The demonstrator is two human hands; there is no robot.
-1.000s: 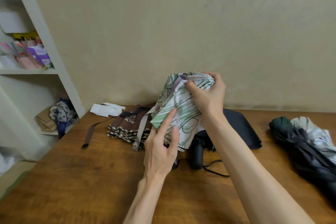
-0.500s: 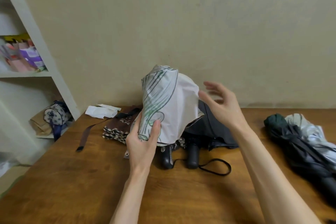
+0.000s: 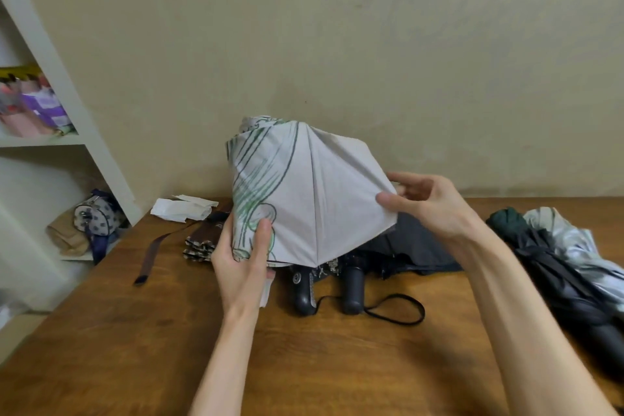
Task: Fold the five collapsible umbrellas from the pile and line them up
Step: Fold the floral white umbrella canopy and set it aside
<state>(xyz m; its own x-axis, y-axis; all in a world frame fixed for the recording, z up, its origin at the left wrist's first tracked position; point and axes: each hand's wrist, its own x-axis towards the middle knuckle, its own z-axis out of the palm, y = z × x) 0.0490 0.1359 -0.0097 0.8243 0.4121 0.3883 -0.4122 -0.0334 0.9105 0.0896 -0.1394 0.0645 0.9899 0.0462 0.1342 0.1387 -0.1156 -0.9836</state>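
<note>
1. The white umbrella [image 3: 314, 199] is held up over the middle of the table [image 3: 135, 348], towards its far edge.
2. The left hand [image 3: 241, 267] grips its lower left edge, thumb in front.
3. The right hand [image 3: 429, 203] pinches the canopy's right corner.

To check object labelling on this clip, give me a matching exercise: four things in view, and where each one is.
Things:
1. white green-printed umbrella
2. dark green umbrella
3. brown umbrella
4. dotted pouch

Places:
A. in the shelf unit, left of the table
B. at the table's right side, beside the silver umbrella
C. held above the table by the left hand and the right hand
D. on the table, just left of the left hand

Pairs: 1-C, 2-B, 3-D, 4-A
</note>
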